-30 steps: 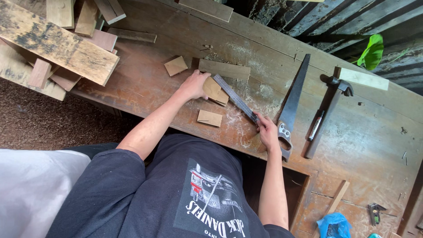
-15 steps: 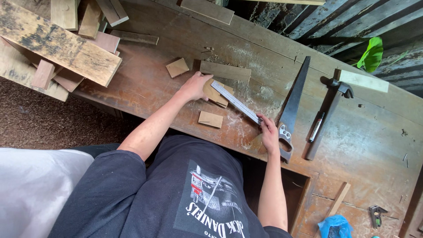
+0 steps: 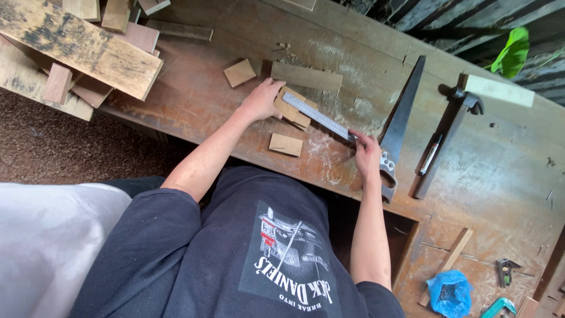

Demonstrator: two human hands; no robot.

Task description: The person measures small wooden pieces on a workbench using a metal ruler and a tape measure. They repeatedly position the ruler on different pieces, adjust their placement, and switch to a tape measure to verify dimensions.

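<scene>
I see a worn, dusty wooden desk [image 3: 223, 112] above a brown floor [image 3: 70, 147]. My left hand [image 3: 262, 99] presses flat, fingers together, on a small board [image 3: 292, 111]; my right hand [image 3: 366, 154] pinches the ruler [image 3: 318, 116] lying across it, beside a saw [image 3: 400, 126].

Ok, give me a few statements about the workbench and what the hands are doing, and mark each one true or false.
1. The left hand presses on a small wood piece. True.
2. The right hand holds one end of a metal ruler. True.
3. The ruler lies across the handsaw. False: it lies across the wood piece; the handsaw is beside the right hand.
4. A blue plastic bag lies at the lower right. True.
5. The hammer is in the left hand. False: the hammer lies on the bench, untouched.
</scene>
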